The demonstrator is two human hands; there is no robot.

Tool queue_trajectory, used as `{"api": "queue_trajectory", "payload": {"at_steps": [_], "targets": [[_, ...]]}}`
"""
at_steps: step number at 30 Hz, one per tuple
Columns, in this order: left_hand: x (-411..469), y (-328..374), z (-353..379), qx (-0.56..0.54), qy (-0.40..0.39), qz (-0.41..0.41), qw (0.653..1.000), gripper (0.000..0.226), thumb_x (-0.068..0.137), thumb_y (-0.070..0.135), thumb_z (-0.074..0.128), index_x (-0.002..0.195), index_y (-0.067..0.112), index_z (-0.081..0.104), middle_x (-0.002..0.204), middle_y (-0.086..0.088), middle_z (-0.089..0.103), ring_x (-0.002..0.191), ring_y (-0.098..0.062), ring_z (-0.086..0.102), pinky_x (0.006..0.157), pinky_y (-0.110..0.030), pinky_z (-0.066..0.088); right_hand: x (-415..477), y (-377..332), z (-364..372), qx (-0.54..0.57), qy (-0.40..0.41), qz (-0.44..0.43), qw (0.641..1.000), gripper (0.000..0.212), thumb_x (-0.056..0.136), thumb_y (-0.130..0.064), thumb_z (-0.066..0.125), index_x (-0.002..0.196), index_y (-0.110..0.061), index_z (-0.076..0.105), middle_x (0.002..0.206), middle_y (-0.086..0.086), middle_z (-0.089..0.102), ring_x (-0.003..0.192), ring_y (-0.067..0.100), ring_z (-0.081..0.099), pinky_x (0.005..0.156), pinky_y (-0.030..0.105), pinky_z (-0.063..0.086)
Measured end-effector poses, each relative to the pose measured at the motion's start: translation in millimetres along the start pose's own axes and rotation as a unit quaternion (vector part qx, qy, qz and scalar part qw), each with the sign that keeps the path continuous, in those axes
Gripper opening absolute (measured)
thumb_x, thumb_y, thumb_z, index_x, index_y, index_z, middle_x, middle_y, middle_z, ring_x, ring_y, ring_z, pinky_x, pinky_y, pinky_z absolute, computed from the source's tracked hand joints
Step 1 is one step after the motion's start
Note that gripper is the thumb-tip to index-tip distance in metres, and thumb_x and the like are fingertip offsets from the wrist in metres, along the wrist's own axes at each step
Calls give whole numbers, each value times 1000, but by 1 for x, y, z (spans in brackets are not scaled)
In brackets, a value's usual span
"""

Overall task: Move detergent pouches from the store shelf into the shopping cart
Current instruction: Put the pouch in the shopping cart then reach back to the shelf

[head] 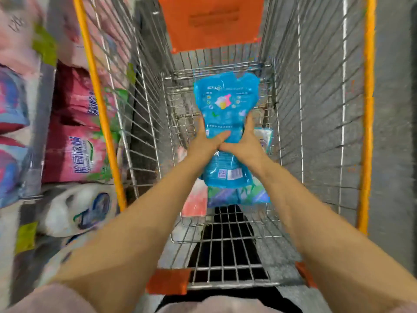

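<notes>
the cart (316,114) held a few pouches on its wire floor: a green and blue one (239,196), a pink and white one (195,204) beside it, and a pale one (265,137) partly hidden by my right wrist. over them, inside the basket, i held the blue pouch (225,102) in both hands. my left hand (204,143) and right hand (247,146) were curled round its narrow middle, thumbs meeting on top. it was glossy, with white print, a small picture and a barcode at the near end. pink pouches (76,152) sat on the shelf (46,102) to my left.
</notes>
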State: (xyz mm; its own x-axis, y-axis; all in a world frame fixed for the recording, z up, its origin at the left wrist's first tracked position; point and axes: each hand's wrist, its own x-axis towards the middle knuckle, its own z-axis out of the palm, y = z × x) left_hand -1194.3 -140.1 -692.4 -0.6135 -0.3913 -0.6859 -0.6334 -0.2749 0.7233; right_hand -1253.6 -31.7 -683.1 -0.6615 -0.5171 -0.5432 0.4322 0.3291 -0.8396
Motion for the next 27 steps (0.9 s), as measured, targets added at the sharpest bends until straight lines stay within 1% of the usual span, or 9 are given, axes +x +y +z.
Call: {"api": "queue_trajectory", "payload": {"at_steps": [2, 5, 8, 10, 12, 17, 22, 25, 27], "targets": [[35, -41, 10, -15, 23, -32, 999, 105, 50, 51, 77, 141, 27, 30, 124, -3, 62, 109, -26, 62, 98, -49, 46, 26, 24, 0, -17, -1, 32, 999, 106, 69, 10, 74, 147, -19, 8, 131, -2, 50, 106, 12, 57, 82, 15, 52], [43, -57, 19, 6, 49, -66, 997, 96, 52, 47, 69, 139, 21, 36, 123, -3, 62, 107, -21, 62, 98, -42, 47, 51, 61, -1, -27, -35, 79, 996, 106, 60, 4, 74, 145, -16, 14, 131, 7, 54, 106, 18, 60, 86, 27, 52], [41, -62, 21, 92, 57, -100, 989, 81, 63, 43, 63, 138, 25, 37, 123, -3, 61, 110, -23, 59, 96, -34, 45, 61, 90, 1, -32, -53, 110, 992, 96, 58, -1, 69, 141, -7, 22, 118, 7, 58, 93, 10, 62, 79, 22, 51], [46, -69, 19, 138, 65, -105, 983, 68, 79, 36, 64, 139, 26, 35, 126, -3, 60, 112, -24, 58, 88, -27, 43, 65, 101, 2, -56, -51, 118, 990, 95, 57, -7, 71, 141, -9, 24, 118, 5, 59, 100, 15, 62, 85, 27, 52], [52, -73, 19, 167, 76, -94, 979, 57, 89, 28, 59, 140, 25, 33, 128, 0, 58, 113, -22, 56, 78, -22, 37, 69, 102, 1, -81, -39, 122, 988, 96, 61, -11, 76, 142, -15, 24, 123, 3, 59, 111, 20, 59, 95, 38, 48], [62, -72, 16, 200, 74, -87, 973, 59, 90, 28, 58, 141, 18, 32, 130, -6, 56, 115, -28, 54, 90, -31, 41, 74, 99, 3, -120, 5, 127, 985, 91, 70, -9, 79, 144, -15, 26, 135, 3, 52, 122, 20, 52, 104, 38, 40], [56, -69, 10, 209, 82, -106, 969, 58, 91, 25, 56, 142, 13, 30, 132, -11, 54, 119, -30, 52, 94, -31, 40, 68, 96, 15, -190, 62, 142, 970, 85, 58, -34, 78, 132, -16, 40, 123, 9, 58, 118, 26, 53, 96, 43, 46], [41, -69, 6, 229, 86, -119, 962, 62, 92, 26, 54, 145, 13, 25, 132, -16, 53, 120, -31, 51, 92, -30, 39, 52, 98, 14, -221, 99, 157, 957, 79, 72, -24, 75, 137, -7, 34, 127, 18, 52, 120, 32, 50, 98, 42, 43], [26, -70, 4, 233, 95, -113, 961, 62, 90, 25, 56, 143, 12, 27, 128, -20, 54, 117, -33, 52, 93, -32, 42, 35, 97, 13, -207, 134, 158, 956, 80, 73, -23, 73, 138, -4, 31, 125, 21, 53, 116, 34, 52, 97, 44, 43]]}}
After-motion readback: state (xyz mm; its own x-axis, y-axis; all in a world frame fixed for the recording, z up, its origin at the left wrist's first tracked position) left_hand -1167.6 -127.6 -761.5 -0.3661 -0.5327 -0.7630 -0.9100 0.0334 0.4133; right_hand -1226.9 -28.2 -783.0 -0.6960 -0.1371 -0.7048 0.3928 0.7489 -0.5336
